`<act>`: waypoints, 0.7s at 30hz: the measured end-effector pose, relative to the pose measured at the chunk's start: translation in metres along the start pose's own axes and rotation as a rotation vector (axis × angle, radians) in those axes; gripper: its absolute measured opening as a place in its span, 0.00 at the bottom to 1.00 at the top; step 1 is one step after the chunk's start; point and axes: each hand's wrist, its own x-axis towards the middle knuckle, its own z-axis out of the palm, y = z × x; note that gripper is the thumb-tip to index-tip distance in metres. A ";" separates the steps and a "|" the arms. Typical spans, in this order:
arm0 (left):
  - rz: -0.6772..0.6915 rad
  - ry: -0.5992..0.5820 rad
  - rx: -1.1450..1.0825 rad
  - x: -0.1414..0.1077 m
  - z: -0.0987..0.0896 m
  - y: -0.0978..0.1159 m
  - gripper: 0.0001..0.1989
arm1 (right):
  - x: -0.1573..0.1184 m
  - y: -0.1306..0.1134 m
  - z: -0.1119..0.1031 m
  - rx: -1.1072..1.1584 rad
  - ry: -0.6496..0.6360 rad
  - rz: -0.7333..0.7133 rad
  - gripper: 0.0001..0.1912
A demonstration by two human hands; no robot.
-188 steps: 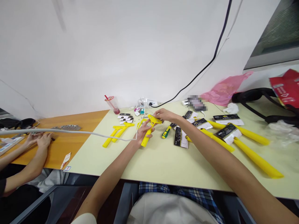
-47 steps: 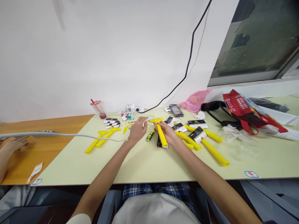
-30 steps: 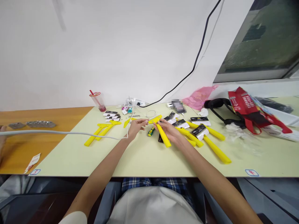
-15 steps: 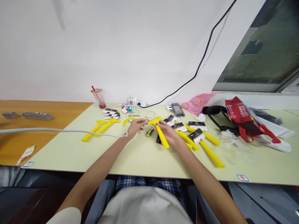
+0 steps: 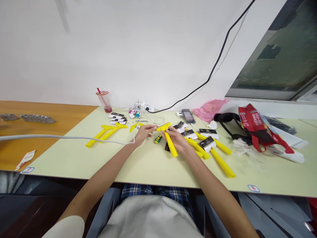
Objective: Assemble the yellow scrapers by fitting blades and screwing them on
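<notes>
A yellow scraper (image 5: 170,144) with a wide flat head is held up over the table, its handle slanting toward me. My right hand (image 5: 176,138) is closed round it near the neck. At the left end of its head, the fingers of my left hand (image 5: 145,133) are pinched on the edge. A green and yellow screwdriver (image 5: 158,139) lies just behind, partly hidden. To the right lie several yellow scrapers (image 5: 223,162) with black and white cards (image 5: 207,143) on their heads. Two more yellow scrapers (image 5: 109,133) without cards lie at the left, and another yellow head (image 5: 135,126) behind my left hand.
A stack of cards (image 5: 117,118) and a plastic cup (image 5: 104,101) stand at the back left. A white cable (image 5: 74,137) crosses in front of my view at left. Headphones (image 5: 230,119), a red bag (image 5: 255,124) and clear plastic wrappers (image 5: 244,147) lie at the right.
My view has shifted slightly. Both hands stay on the scraper in nearly the same pose, with no clear change in grip.
</notes>
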 end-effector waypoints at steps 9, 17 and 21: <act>0.011 -0.019 -0.002 -0.002 0.001 0.004 0.27 | 0.003 -0.001 -0.004 0.002 -0.016 0.013 0.23; 0.018 -0.015 -0.007 0.000 0.000 0.001 0.25 | 0.004 -0.001 -0.003 -0.019 -0.004 0.007 0.22; 0.014 -0.018 -0.009 -0.001 0.000 0.001 0.26 | 0.002 -0.002 -0.002 -0.033 -0.018 0.004 0.22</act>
